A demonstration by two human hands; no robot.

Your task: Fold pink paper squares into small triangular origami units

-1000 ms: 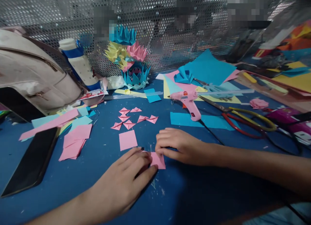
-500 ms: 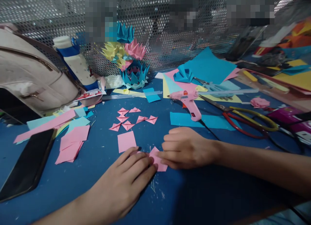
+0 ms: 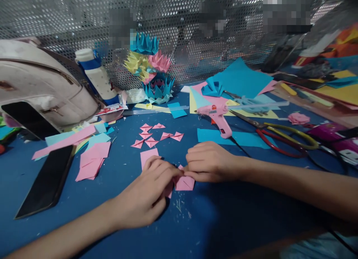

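Note:
A small pink paper piece (image 3: 184, 183) lies on the table in front of me with a fold in it. My right hand (image 3: 211, 162) has its fingers curled and pinches the paper's upper edge. From the other side my left hand (image 3: 148, 190) reaches in, its fingertips closed at the same edge and meeting the right fingers. Part of another pink sheet (image 3: 169, 190) shows beneath the left hand. Behind that hand a pink paper square (image 3: 148, 155) is partly covered. Several small folded pink pieces (image 3: 151, 141) lie farther back.
Left are a phone (image 3: 46, 180), pink paper slips (image 3: 92, 162), a backpack (image 3: 41, 80) and a bottle (image 3: 97, 78). A pink glue gun (image 3: 219, 119), scissors (image 3: 279, 137) and blue paper (image 3: 240, 78) lie right. Folded paper flowers (image 3: 158, 87) stand at the back against perforated metal.
The pink paper has been folded over, its edge now pinched between my hands. My left hand has moved up over its top. The view has shifted slightly.

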